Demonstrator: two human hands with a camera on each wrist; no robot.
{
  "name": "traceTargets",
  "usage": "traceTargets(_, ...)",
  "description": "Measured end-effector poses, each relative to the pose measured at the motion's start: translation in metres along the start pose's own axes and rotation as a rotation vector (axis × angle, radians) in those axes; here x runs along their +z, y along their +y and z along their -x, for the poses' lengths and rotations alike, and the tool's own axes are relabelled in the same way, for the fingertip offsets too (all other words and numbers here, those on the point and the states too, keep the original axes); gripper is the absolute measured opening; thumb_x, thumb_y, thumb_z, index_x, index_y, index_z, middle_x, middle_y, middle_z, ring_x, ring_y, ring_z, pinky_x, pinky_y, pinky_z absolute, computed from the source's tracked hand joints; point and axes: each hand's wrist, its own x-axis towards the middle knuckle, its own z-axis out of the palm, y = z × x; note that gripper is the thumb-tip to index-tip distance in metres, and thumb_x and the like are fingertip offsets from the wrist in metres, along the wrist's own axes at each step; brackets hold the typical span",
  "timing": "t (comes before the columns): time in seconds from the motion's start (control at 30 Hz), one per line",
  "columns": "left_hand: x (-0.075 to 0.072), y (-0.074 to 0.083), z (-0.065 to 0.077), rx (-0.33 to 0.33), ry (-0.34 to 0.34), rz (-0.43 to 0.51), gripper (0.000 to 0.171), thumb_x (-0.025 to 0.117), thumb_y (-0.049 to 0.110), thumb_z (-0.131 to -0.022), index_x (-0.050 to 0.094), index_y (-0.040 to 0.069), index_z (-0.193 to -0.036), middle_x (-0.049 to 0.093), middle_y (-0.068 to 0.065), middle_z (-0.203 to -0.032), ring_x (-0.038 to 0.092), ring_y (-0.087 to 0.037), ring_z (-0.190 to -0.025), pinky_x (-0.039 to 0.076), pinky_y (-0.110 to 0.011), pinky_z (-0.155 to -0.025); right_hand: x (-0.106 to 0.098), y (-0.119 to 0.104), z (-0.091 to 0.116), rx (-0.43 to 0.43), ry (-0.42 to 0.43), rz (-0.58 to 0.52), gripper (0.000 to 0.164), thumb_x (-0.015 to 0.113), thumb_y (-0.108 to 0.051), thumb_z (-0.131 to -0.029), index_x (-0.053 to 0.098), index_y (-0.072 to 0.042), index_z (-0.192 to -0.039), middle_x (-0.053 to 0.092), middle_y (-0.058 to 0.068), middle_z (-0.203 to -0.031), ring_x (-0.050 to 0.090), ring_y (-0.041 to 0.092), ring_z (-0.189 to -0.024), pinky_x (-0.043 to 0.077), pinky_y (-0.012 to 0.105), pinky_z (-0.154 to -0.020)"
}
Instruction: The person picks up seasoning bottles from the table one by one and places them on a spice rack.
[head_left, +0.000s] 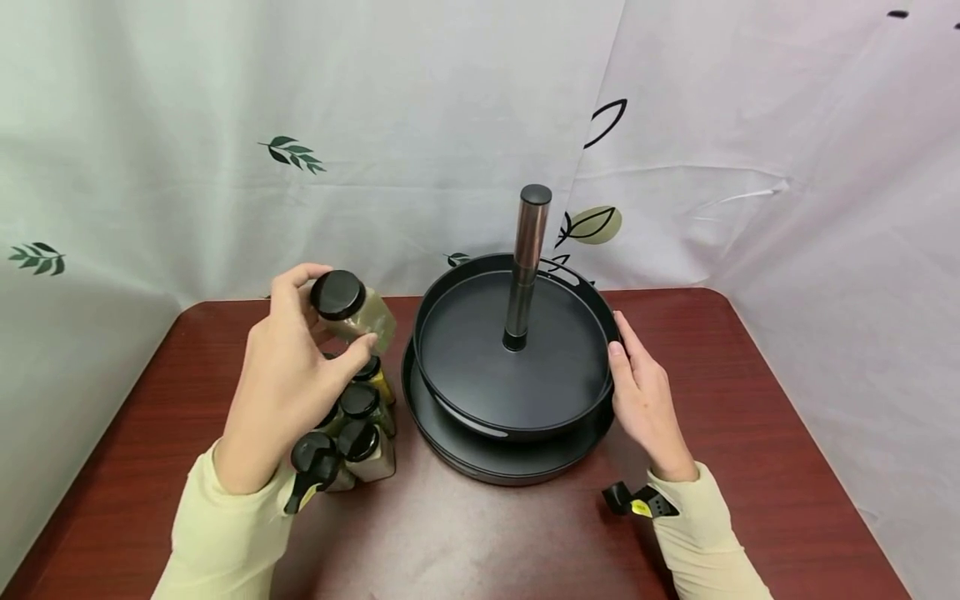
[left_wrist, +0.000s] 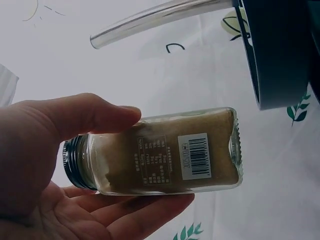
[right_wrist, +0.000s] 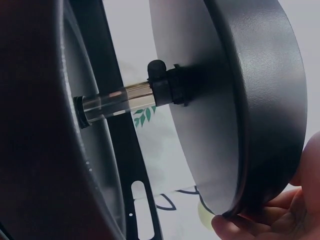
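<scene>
In the head view my left hand (head_left: 281, 371) holds a square glass spice jar (head_left: 372, 319) with a black lid, tilted, above the table's left side. Up close in the left wrist view, brown powder fills the jar (left_wrist: 165, 155) and a barcode label faces the camera. My right hand (head_left: 647, 404) grips the right rim of the upper tray (head_left: 468, 358) of a black two-tier rack. Seen from the right wrist, its fingers (right_wrist: 275, 217) curl under that tray's edge. A metal post (head_left: 525, 267) rises from the tray's middle, and the lower tray (head_left: 498, 471) lies beneath.
Several black-lidded spice jars (head_left: 367, 454) stand clustered left of the rack, below my left hand. They are on a reddish-brown wooden table (head_left: 480, 542). A white curtain (head_left: 412, 125) with leaf prints hangs right behind the table's back edge.
</scene>
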Motion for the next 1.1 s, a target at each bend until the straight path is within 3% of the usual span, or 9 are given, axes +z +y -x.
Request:
traceTargets(0.23,0.013,0.001,-0.014,0.002,-0.040,0.018,0.071,0.074,0.007,-0.072,0.033,0.009,-0.130,0.065,-0.003,-0.093,0.064,-0.014,-0.073,0.049,-0.028,-0.066,0.000,0.000,0.001,0.001,-0.003,-0.002,0.045,0.037,-0.030,-0.101,0.031,-0.022,-0.145,0.035,-0.001,-0.146,0.035,0.015,-0.131,0.031,0.040,-0.103)
traceTargets(0.7,0.038,0.008,-0.029,0.048,-0.080,0.059,0.070,0.075,0.012,-0.072,0.034,0.010,-0.128,0.061,-0.002,-0.099,0.059,-0.014,-0.071,0.045,-0.028,-0.059,0.001,0.002,0.001,-0.002,0.010,0.007,0.045,0.037,-0.030,-0.101,0.031,-0.022,-0.145,0.036,-0.001,-0.145,0.036,0.014,-0.130,0.032,0.039,-0.103)
traceTargets(0.9,0.048,0.007,-0.036,0.027,-0.108,0.088,0.069,0.075,0.013,-0.073,0.033,0.012,-0.128,0.061,-0.003,-0.102,0.060,-0.013,-0.079,0.048,-0.029,-0.065,0.001,0.002,0.001,0.005,0.010,0.006,0.045,0.037,-0.030,-0.101,0.031,-0.024,-0.145,0.036,-0.002,-0.145,0.036,0.015,-0.130,0.032,0.039,-0.103)
traceTargets(1.1,0.058,0.007,-0.039,0.024,-0.145,0.064,0.068,0.073,0.014,-0.073,0.033,0.012,-0.128,0.059,-0.003,-0.101,0.058,-0.014,-0.071,0.046,-0.028,-0.059,0.001,0.002,0.000,-0.001,0.010,0.001,0.045,0.037,-0.030,-0.101,0.031,-0.023,-0.145,0.036,-0.004,-0.145,0.036,0.014,-0.130,0.032,0.039,-0.103)
